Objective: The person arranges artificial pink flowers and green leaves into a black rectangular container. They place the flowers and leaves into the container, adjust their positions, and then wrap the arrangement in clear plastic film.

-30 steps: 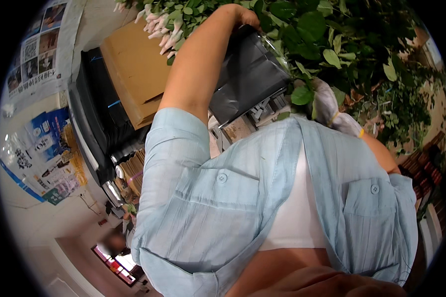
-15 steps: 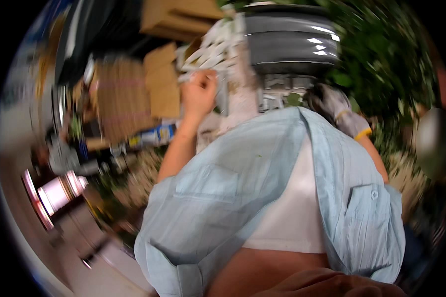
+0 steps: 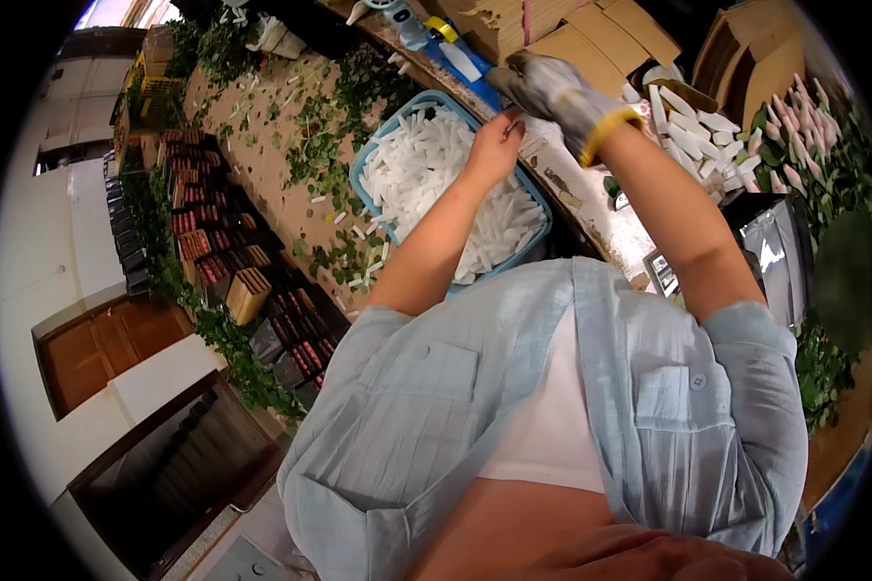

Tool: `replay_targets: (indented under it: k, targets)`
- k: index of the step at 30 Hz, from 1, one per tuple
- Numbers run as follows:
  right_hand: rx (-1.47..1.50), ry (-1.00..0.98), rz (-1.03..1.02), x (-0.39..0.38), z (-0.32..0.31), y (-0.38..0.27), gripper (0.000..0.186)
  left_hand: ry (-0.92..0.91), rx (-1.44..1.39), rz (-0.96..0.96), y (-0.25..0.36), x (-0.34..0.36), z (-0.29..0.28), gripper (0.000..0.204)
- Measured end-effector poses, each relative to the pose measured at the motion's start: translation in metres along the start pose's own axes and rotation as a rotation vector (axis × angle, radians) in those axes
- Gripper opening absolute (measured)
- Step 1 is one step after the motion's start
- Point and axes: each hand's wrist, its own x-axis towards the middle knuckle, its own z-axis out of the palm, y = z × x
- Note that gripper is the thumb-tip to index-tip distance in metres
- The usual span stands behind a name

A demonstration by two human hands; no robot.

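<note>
My bare left hand (image 3: 497, 145) is over the far right rim of a blue plastic basket (image 3: 366, 155), its fingers pinched together; what they hold, if anything, is too small to make out. Small white slender pieces (image 3: 417, 184) fill the basket. My right hand (image 3: 555, 92) wears a grey glove with a yellow cuff. It reaches across the work table's edge, just beyond my left hand, fingers curled; whatever is in them is hidden. Close by the gloved fingers lies a blue packet (image 3: 460, 70) with a yellow tape-like item (image 3: 441, 28).
Loose white pieces (image 3: 688, 126) and pale pink flower buds (image 3: 794, 131) lie at the right of the table, near cardboard (image 3: 606, 44). A grey shiny machine (image 3: 780, 257) stands nearer. Leaves litter the floor (image 3: 262, 136); rows of dark crates (image 3: 213, 242) stand left.
My view and body have swung left, bringing the basket into view. My left hand has moved from the table to over the basket; my gloved right hand has come from the machine to beside it.
</note>
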Motion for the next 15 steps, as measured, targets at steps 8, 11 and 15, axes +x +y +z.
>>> replay_targets:
  k: [8, 11, 15]
  targets:
    - [0.825, -0.104, 0.102, -0.068, 0.005, 0.040, 0.032, 0.074, -0.513, -0.400, 0.009, 0.032, -0.005, 0.052]
    - [0.744, -0.348, 0.410, -0.082, 0.019, 0.043, 0.029, 0.290, -0.357, -0.353, 0.006, 0.044, 0.015, 0.034]
    - [0.482, -0.482, 0.336, -0.099, 0.001, 0.061, 0.027, 0.145, -0.587, -0.698, -0.030, 0.040, 0.032, 0.025]
